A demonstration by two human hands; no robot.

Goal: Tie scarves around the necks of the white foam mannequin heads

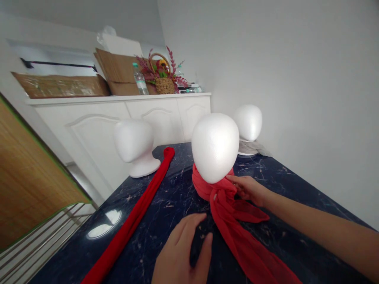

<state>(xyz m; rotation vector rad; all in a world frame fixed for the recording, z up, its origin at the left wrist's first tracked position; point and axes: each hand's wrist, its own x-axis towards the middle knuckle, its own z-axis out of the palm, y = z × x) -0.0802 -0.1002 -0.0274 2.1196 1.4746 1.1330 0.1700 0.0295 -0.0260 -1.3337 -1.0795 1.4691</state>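
A white foam mannequin head (215, 146) stands upright on the dark blue marbled table. Around its neck is a coral-red scarf (225, 221), crossed over at the front, with one long tail running toward me and a shorter end pointing right. My right hand (247, 188) grips the scarf's wrap at the right side of the neck, thumb on top and the other fingers partly hidden. My left hand (185, 250) hovers in front of the head, left of the long tail, its thumb and fingers apart and holding nothing.
A darker red rolled scarf (139, 209) stretches along the table's left side, beside a bare foam head (134, 146). Another foam head (248, 122) at the back right has a grey scarf (250, 147) around its base. Behind are white cabinets (160, 114) bearing boxes and a flower basket.
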